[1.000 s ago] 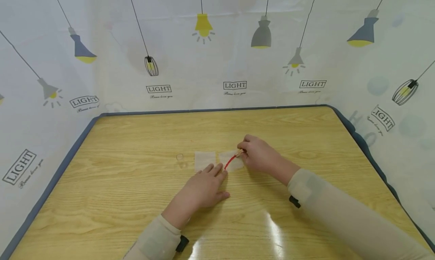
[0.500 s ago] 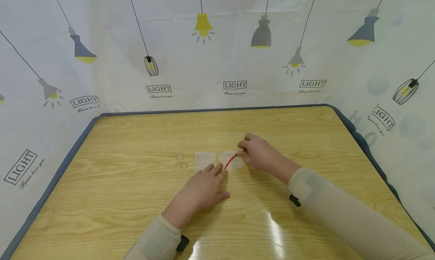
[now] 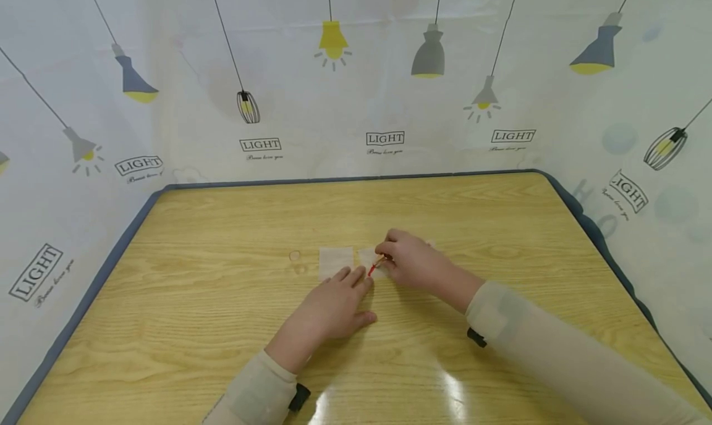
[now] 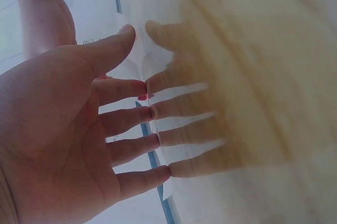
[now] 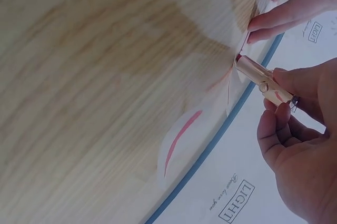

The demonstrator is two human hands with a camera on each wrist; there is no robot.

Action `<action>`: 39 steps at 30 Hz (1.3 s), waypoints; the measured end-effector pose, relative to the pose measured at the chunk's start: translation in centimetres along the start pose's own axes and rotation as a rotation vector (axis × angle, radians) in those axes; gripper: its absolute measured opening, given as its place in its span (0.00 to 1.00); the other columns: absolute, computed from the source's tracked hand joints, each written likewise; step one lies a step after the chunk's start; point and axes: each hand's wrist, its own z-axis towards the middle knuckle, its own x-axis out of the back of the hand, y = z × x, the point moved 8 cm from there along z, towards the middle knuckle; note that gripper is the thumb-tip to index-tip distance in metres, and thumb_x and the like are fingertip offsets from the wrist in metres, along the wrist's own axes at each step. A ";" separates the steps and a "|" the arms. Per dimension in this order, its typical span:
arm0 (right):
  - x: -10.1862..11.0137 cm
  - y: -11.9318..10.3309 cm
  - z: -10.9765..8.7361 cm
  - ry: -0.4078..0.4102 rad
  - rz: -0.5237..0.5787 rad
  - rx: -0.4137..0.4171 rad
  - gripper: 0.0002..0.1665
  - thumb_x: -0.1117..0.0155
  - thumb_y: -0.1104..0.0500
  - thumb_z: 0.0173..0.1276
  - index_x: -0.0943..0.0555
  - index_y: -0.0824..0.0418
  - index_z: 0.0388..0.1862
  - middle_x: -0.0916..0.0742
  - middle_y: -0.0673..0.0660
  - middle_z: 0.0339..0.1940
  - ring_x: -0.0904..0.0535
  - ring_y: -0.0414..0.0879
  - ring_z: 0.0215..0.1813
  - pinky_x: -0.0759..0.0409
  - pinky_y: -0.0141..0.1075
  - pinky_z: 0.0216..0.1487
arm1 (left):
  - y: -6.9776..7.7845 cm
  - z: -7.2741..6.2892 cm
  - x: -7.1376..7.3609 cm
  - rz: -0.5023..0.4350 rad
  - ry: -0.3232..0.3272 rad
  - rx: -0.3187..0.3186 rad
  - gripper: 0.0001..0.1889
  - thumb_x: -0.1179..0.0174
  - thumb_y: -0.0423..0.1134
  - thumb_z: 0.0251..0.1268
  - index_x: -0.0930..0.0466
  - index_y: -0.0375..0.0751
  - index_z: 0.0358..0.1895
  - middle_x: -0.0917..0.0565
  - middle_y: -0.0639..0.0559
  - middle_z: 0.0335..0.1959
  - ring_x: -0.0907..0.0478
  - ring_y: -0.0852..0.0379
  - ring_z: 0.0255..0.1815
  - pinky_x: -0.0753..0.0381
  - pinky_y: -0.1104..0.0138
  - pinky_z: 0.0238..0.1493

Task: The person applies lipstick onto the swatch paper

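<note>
Two thin pale square sheets (image 3: pixel 336 258) lie side by side near the table's middle. My left hand (image 3: pixel 334 307) rests on their near edges with fingers straight; in the left wrist view its fingertips (image 4: pixel 158 139) touch the glossy surface. My right hand (image 3: pixel 414 261) pinches a gold lipstick (image 5: pixel 258 74) between thumb and fingers, tilted, with its red tip at the right-hand sheet beside my left fingertips. A short piece of red line (image 3: pixel 371 269) shows there; my right hand hides most of that sheet.
A small clear round thing (image 3: pixel 295 256) lies left of the sheets. In the right wrist view, a pale rounded piece with a red streak (image 5: pixel 181 142) lies on the table. The wood-grain table (image 3: pixel 222 227) meets a lamp-printed cloth backdrop (image 3: pixel 311 104) behind and at both sides.
My right hand has moved left and toward me with the lipstick, down to the near end of the red line, covering more of the sheet. My left hand has stayed put.
</note>
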 end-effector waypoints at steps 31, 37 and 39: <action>2.1 -0.1 -2.2 0.155 0.047 0.056 0.14 0.30 0.65 0.74 0.13 0.66 0.57 0.14 0.58 0.48 0.15 0.47 0.44 0.12 0.37 0.45 | -0.4 0.1 0.2 0.002 0.025 0.013 0.41 0.44 0.64 0.79 0.35 0.39 0.82 0.39 0.45 0.87 0.41 0.42 0.88 0.32 0.47 0.83; 3.3 0.4 -2.3 0.208 0.041 0.066 0.14 0.30 0.65 0.75 0.13 0.67 0.56 0.14 0.59 0.47 0.14 0.47 0.45 0.11 0.39 0.45 | -0.2 0.1 0.5 0.035 0.054 -0.004 0.42 0.43 0.64 0.79 0.35 0.37 0.82 0.38 0.43 0.86 0.41 0.41 0.87 0.31 0.47 0.82; 3.6 0.4 -2.3 0.223 0.040 0.075 0.14 0.30 0.66 0.74 0.13 0.67 0.56 0.14 0.59 0.46 0.14 0.48 0.44 0.11 0.40 0.45 | -0.2 0.0 0.7 0.035 0.065 -0.018 0.42 0.44 0.64 0.79 0.35 0.36 0.82 0.38 0.42 0.86 0.40 0.41 0.87 0.30 0.47 0.81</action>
